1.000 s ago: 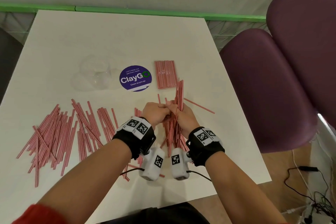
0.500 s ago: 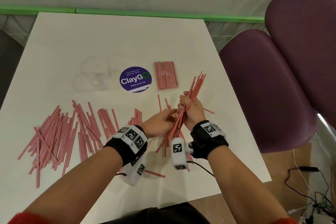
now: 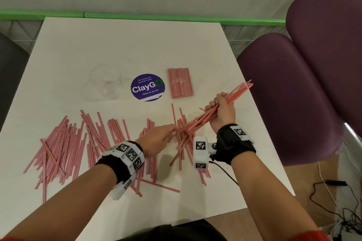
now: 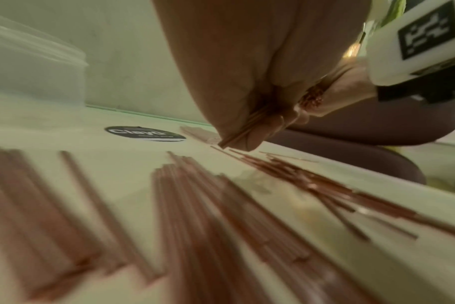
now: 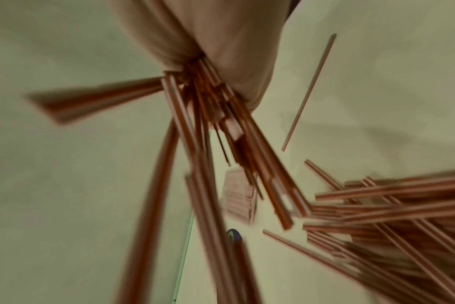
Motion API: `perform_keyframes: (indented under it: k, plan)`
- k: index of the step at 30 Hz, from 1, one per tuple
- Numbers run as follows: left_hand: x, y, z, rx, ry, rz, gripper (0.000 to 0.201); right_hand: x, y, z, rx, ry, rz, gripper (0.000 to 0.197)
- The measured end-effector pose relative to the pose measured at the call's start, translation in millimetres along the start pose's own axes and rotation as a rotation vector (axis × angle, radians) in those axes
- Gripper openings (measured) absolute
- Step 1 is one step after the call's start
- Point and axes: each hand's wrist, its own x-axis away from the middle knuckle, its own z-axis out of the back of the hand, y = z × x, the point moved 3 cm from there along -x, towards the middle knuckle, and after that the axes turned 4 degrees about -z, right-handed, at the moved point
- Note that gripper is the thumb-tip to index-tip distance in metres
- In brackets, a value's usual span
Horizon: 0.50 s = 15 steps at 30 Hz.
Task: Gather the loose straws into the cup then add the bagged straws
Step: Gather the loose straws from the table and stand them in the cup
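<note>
While the right hand (image 3: 222, 112) clamps a bundle (image 3: 233, 95) of red-white straws slanting up-right off the counter (image 3: 137, 45), prob. to keep gathered ones together, the left hand (image 3: 158, 139) pinches its low ends, likely to square them up. Thin, stiff, striped; most loose straws (image 3: 64, 143) lie scattered front-left. Clear cup (image 3: 106, 82) stands empty beyond them, bagged straws (image 3: 180, 82) flat near the sticker (image 3: 147, 87).

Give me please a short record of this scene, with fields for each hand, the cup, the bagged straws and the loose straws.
right hand: grips a bundle of straws, tilted, above the table
left hand: pinches a few straws at the bundle's lower end
cup: clear, no straws in it
bagged straws: flat on the table, right of the round sticker
loose straws: many on the table
</note>
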Motion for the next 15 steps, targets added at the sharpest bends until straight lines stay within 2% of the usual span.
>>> perform_keyframes:
  k: [4, 8, 10, 12, 15]
  plan:
    - [10, -17, 13, 0.014, 0.056, 0.031, 0.022, -3, -10, 5, 0.050, 0.094, 0.121, 0.014]
    - [9, -16, 23, 0.241, 0.226, -0.013, 0.025, -4, -4, 8, 0.096, 0.122, 0.158, 0.050]
    - [2, -13, 26, 0.385, 0.325, -0.013, 0.025, -4, 0, 6, 0.121, 0.105, 0.173, 0.056]
    - [-5, -7, 26, 0.502, 0.393, 0.018, 0.024, -1, 5, 2, 0.168, 0.048, 0.159, 0.046]
    - [-19, 10, 20, 0.479, 0.376, 0.032, 0.027, 12, 17, -10, 0.316, -0.061, 0.112, 0.008]
